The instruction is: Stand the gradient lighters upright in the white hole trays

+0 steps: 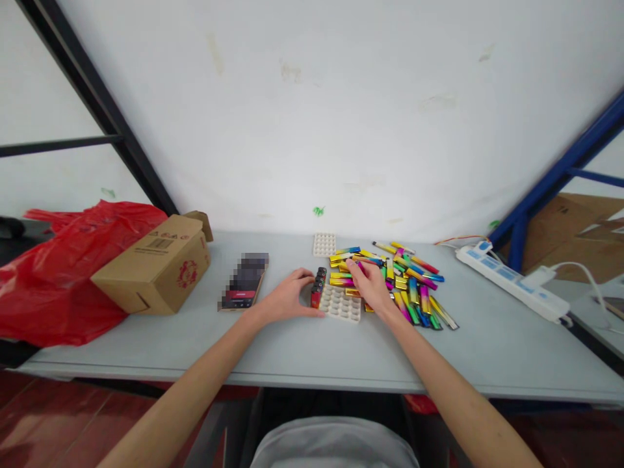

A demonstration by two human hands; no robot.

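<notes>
Curving open left hand (292, 298) around row of upright black-topped sticks (318, 287) at near tray's (344, 307) left edge; reaching over loose shiny sticks (412, 286) with right hand (371, 286), cannot tell if gripping; crowded by pile on right, second tray (324, 244) behind, phone (246, 279) and box (158, 263) leftward, power strip (511, 282) far right on bench (312, 354)

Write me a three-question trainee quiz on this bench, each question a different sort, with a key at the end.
1. True or false: the power strip lies right of the pile of shiny colored sticks.
2. Which is nearest the left hand?
A) the wall bracket
B) the row of black-topped pieces
C) the power strip
3. Fill in the blank: the cardboard box sits against a ____ plastic bag.
Key: 1 true; 2 B; 3 red.
</notes>
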